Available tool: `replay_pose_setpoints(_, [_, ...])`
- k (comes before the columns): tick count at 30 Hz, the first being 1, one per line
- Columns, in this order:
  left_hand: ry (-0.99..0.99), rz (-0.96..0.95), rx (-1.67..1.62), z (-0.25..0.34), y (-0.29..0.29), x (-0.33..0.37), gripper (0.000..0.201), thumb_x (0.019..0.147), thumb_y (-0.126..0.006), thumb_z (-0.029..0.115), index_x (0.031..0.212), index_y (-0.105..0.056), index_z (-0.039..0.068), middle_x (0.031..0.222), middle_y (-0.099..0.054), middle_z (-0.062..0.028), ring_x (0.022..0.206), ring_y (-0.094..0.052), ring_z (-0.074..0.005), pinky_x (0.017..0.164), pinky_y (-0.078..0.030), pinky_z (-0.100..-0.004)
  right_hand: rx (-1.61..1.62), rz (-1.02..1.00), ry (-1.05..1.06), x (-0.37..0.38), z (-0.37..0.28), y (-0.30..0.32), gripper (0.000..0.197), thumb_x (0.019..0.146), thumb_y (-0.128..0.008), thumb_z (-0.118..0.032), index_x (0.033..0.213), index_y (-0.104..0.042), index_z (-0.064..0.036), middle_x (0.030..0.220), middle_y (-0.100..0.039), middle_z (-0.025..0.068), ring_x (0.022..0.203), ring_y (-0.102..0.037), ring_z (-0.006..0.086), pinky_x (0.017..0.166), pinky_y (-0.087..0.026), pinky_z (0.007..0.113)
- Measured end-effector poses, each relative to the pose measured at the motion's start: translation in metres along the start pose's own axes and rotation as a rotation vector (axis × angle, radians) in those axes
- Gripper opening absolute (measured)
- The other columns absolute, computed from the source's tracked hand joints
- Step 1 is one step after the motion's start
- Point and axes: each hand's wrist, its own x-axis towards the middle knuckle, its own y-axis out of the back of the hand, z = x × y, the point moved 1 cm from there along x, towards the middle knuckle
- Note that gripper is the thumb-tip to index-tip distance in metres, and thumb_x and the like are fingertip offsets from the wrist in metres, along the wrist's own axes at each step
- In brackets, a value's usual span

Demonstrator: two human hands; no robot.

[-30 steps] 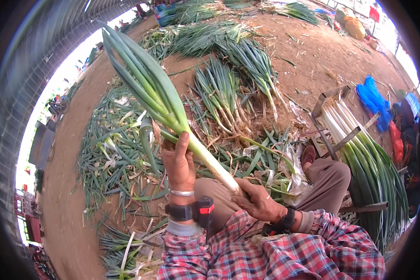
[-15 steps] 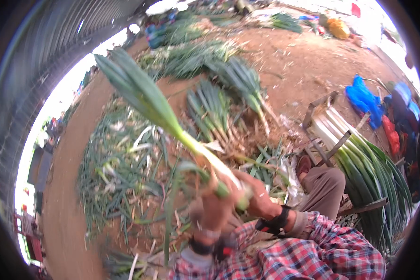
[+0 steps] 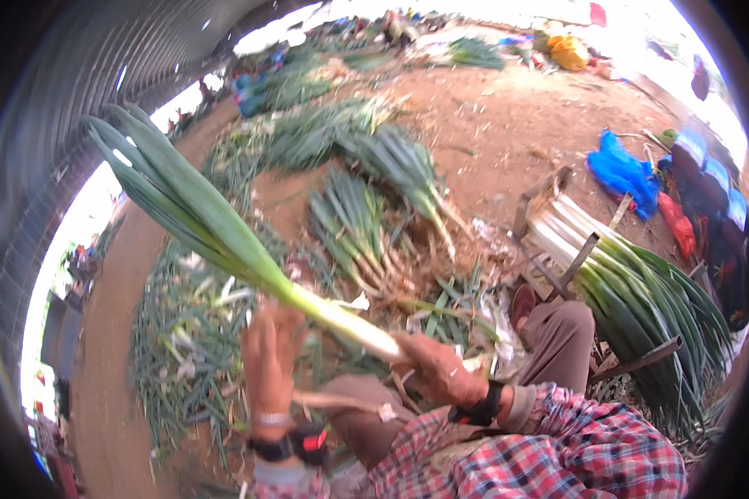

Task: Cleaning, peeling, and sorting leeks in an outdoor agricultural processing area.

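Note:
A long leek (image 3: pixel 308 303) slants across the middle, its green leaves pointing to the upper left and its white end toward me. My right hand (image 3: pixel 437 366) is closed around that white base. Beside the shaft, to its lower left, my left hand (image 3: pixel 273 358) is raised with its fingers stretched out; motion blurs them, and nothing shows in them. A pale, thin strip (image 3: pixel 341 402) lies or hangs between my left wrist and my knee; I cannot tell which.
At right, a rack (image 3: pixel 574 266) of wood or metal bars holds a bundle of trimmed leeks (image 3: pixel 641 291). Leek bunches (image 3: pixel 349 224) lie on the dirt ahead. Cut leaves (image 3: pixel 191 349) cover the ground at left. Blue (image 3: pixel 624 170) and red plastic (image 3: pixel 677 224) lie beyond the rack.
My left hand has come away from the leek's base and moved left. A green leaf that hung below the hands is gone from there. The leek has shifted left, still in my right hand.

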Motion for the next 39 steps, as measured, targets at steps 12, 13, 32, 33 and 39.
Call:
replay_pose_setpoints(12, [0.25, -0.128, 0.429, -0.033, 0.067, -0.018, 0.045, 0.093, -0.056, 0.044, 0.121, -0.053, 0.008, 0.115, -0.063, -0.0091, 0.099, -0.063, -0.0252, 0.085, -0.052, -0.0376, -0.08, 0.035, 0.063, -0.015, 0.006, 0.001, 0.051, 0.074, -0.069, -0.005, 0.122, -0.052, -0.004, 0.083, -0.055, 0.0134, 0.067, -0.057, 0.0342, 0.058, -0.046, 0.041])
replay_pose_setpoints(13, [0.295, -0.151, 0.789, -0.024, 0.071, -0.022, 0.047, 0.092, -0.057, 0.045, 0.121, -0.053, 0.008, 0.112, -0.064, -0.0068, 0.096, -0.064, -0.0252, 0.083, -0.052, -0.0367, -0.088, 0.057, 0.075, -0.019, 0.007, 0.0, 0.051, 0.074, -0.069, -0.005, 0.122, -0.052, -0.0041, 0.083, -0.055, 0.0134, 0.067, -0.057, 0.0342, 0.058, -0.046, 0.041])
replay_pose_setpoints(32, [0.045, 0.223, -0.482, -0.031, -0.065, -0.031, 0.031, 0.092, -0.062, 0.019, 0.117, -0.052, 0.004, 0.077, -0.051, 0.0004, 0.078, -0.054, -0.0138, 0.085, -0.05, -0.0368, -0.095, 0.014, 0.13, 0.021, -0.016, -0.033, 0.022, 0.089, -0.061, -0.023, 0.082, -0.052, -0.0042, 0.074, -0.048, 0.0113, 0.062, -0.054, 0.0307, 0.054, -0.045, 0.04])
replay_pose_setpoints(33, [0.035, 0.195, -0.453, -0.033, -0.066, -0.031, 0.033, 0.093, -0.06, 0.025, 0.118, -0.052, 0.004, 0.076, -0.05, 0.0006, 0.079, -0.055, -0.0153, 0.088, -0.05, -0.0374, -0.089, 0.024, 0.124, 0.02, -0.014, -0.032, 0.022, 0.09, -0.06, -0.023, 0.081, -0.052, -0.0035, 0.072, -0.047, 0.0118, 0.06, -0.054, 0.0313, 0.054, -0.045, 0.04])
replay_pose_setpoints(39, [0.021, 0.018, -0.648, -0.027, -0.053, -0.026, 0.038, 0.095, -0.055, 0.026, 0.125, -0.049, 0.002, 0.078, -0.052, -0.0011, 0.093, -0.058, -0.0234, 0.092, -0.048, -0.0426, 0.301, -0.02, -0.281, 0.025, -0.012, -0.026, 0.028, 0.099, -0.047, -0.025, 0.091, -0.055, 0.0005, 0.074, -0.058, 0.0139, 0.061, -0.058, 0.021, 0.057, -0.044, 0.038])
